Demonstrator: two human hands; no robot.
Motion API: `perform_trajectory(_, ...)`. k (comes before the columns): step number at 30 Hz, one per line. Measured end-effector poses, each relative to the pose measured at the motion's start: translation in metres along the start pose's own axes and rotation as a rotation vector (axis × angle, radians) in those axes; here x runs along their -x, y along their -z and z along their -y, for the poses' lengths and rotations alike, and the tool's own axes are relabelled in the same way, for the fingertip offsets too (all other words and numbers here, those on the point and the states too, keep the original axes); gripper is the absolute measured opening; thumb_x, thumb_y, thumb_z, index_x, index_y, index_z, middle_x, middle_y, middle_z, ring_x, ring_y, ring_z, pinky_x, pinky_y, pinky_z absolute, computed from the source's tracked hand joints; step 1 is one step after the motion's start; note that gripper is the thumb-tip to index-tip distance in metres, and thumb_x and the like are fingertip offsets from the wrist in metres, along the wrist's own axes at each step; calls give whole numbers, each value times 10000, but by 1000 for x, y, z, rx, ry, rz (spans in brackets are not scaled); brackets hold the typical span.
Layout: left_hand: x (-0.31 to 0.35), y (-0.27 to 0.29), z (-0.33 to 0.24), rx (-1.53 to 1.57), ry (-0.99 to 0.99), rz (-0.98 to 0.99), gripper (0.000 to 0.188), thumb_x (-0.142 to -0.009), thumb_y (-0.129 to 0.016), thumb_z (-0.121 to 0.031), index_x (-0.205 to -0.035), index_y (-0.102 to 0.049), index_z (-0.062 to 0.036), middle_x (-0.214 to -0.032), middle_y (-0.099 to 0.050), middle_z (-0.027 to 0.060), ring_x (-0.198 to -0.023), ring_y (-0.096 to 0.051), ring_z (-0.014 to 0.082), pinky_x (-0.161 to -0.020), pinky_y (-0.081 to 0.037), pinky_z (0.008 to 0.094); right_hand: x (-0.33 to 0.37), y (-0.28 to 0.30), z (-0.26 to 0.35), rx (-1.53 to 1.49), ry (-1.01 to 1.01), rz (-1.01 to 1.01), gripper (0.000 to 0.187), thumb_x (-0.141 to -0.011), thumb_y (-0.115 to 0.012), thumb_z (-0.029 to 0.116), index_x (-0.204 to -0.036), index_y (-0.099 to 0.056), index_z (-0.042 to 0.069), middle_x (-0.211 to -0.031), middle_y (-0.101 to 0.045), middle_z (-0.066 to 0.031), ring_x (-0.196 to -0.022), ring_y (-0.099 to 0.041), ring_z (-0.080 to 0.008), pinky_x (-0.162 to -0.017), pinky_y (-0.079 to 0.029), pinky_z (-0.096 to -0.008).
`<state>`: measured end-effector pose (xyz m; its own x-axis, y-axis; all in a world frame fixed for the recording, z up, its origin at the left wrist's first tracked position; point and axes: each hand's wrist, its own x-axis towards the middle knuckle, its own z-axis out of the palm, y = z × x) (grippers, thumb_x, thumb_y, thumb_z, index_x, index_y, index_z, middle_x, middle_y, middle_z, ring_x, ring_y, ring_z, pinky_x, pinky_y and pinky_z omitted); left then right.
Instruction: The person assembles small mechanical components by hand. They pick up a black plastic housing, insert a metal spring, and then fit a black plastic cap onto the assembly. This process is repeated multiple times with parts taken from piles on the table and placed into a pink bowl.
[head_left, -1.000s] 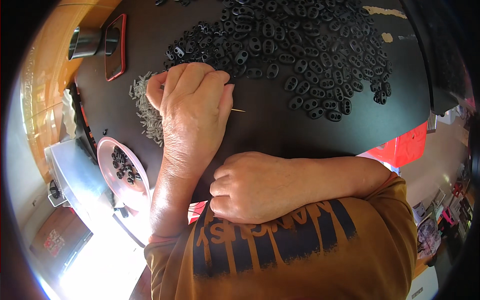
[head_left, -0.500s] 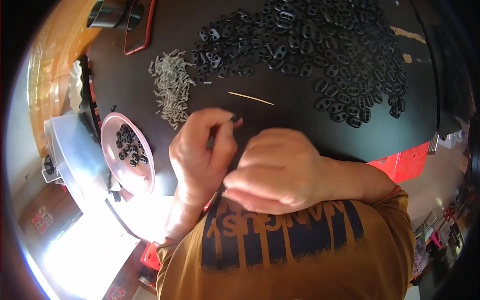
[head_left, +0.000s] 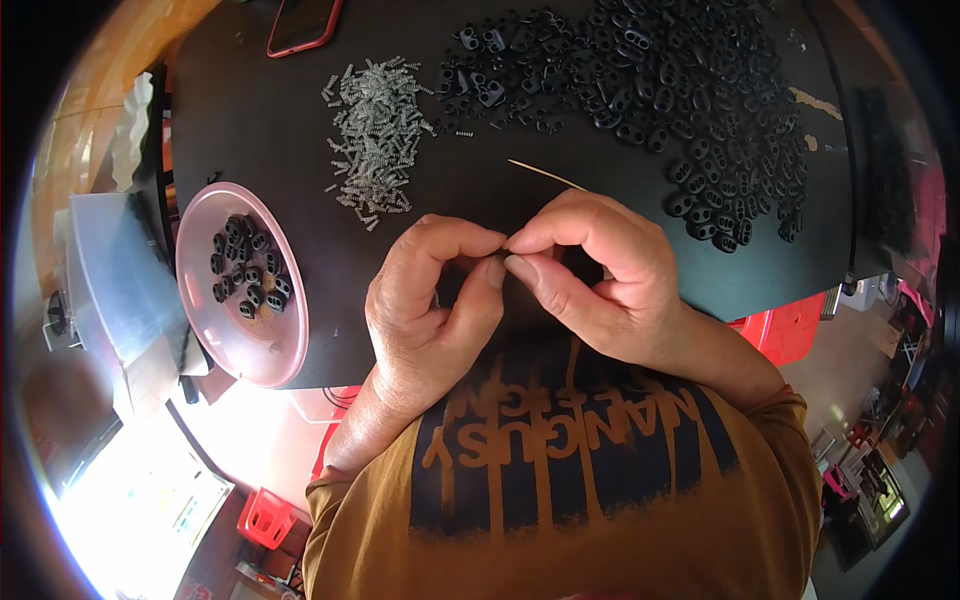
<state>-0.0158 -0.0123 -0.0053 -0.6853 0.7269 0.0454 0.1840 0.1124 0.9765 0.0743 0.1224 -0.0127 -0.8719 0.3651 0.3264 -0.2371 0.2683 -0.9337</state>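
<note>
My left hand (head_left: 425, 300) is closed in a pinch, thumb against forefinger. A tiny dark sliver shows at its fingertips, mostly covered. Meeting it tip to tip, my right hand (head_left: 615, 275) pinches at the same spot; what lies between its fingers is too small and hidden to name. Beyond the hands a thin wooden toothpick-like stick (head_left: 540, 173) lies on the table, its near end close to my right knuckles. Farther off is a heap of small metal springs (head_left: 378, 135).
Black two-hole cord-lock pieces (head_left: 700, 110) spread over the far right, beside smaller black parts (head_left: 500, 75). At the left stands a pink plate (head_left: 290, 335) holding several black pieces (head_left: 250, 265). A red-edged phone (head_left: 303, 25) lies far left on the dark table (head_left: 560, 130).
My right hand has turned from a curled fist, and its fingertips now meet those of my left hand. The view has shifted, so tabletop things appear higher.
</note>
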Motion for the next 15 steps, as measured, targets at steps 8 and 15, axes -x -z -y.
perform_trajectory(8,3,8,1,543,197,-36,150,-783,-559,49,-916,-519,-7,-846,-535,27,-691,-501,50,-625,-417,171,-9,-11,9,-63,-82,26,133,-743,-589,-45,-858,-563,17,-717,-561,-46,-622,-551,-101,-536,-431,-209)
perform_trajectory(15,4,17,3,626,134,-64,111,-825,-526,-5,-918,-466,-7,-960,-576,163,-695,-567,121,-645,-479,228,-55,-4,2,732,88,136,115,-697,-615,7,-781,-546,43,-702,-548,-61,-640,-551,-215,-567,-435,-294)
